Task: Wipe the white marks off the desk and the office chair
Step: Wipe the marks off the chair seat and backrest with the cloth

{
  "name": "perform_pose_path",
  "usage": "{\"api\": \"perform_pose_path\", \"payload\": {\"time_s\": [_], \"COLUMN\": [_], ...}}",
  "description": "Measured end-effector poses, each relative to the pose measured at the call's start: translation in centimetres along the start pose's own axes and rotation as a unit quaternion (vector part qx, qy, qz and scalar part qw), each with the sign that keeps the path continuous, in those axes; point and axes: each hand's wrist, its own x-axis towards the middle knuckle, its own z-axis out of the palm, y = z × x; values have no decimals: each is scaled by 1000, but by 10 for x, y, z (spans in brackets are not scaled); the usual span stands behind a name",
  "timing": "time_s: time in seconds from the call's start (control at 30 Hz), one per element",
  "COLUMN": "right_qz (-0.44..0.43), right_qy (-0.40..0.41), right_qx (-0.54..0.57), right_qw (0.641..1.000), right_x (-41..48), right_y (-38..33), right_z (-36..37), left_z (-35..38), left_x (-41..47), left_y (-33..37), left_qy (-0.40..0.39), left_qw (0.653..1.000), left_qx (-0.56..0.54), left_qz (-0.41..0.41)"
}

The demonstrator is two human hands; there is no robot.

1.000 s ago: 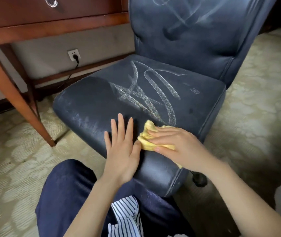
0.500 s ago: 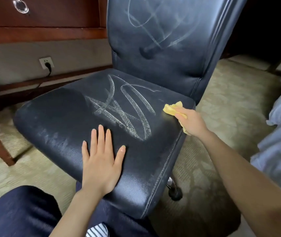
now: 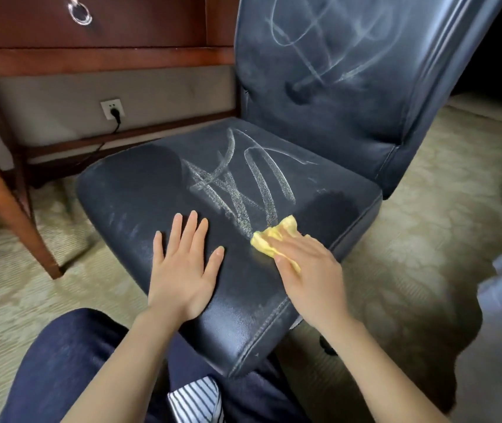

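Yellow cloth (image 3: 269, 241) under right hand (image 3: 307, 270); left hand (image 3: 182, 270) flat on seat (image 3: 140, 193).

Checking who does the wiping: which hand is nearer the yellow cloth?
Right. The right hand presses on the yellow cloth on the chair seat; the left hand lies flat on the seat, apart to the cloth's left.

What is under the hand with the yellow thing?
A yellow cloth, pressed on the chair seat by the right hand. Its edge peeks out. Whatever lies beneath it is covered.
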Motion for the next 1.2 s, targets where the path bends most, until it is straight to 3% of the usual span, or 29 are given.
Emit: {"api": "perform_pose_path", "payload": {"time_s": [0.13,0.27,0.4,0.5,0.67,0.83,1.0,1.1,1.2], "right_qz": [-123,-323,-378,-342,-227,39,217,291,297], "right_qy": [39,35,74,119,124,141,242,331,362], "right_qx": [32,30,32,32,-54,0,133,187,228], "right_qw": [991,945,922,932,964,989,936,878,854], "right_x": [-29,-52,-44,-29,-3,12,26,21,4], "right_y": [-39,-55,-35,-1,64,120,99,72,43], "right_z": [11,35,45,41,15,3,16,34,52], "left_z": [-10,-18,-22,-22,-21,-22,-28,-27,-20], "left_x": [8,15,21,24,25,24,15,-2,-22], "left_y": [-22,-43,-56,-60,-61,-58,-51,-33,-12], "left_qy": [-30,-48,-58,-67,-64,-63,-37,-9,0], "left_qw": [999,998,997,997,997,997,996,1000,997], "left_qx": [-2,-20,-23,-14,-14,6,82,9,-64], "left_qz": [14,27,35,33,34,32,13,24,43]}}
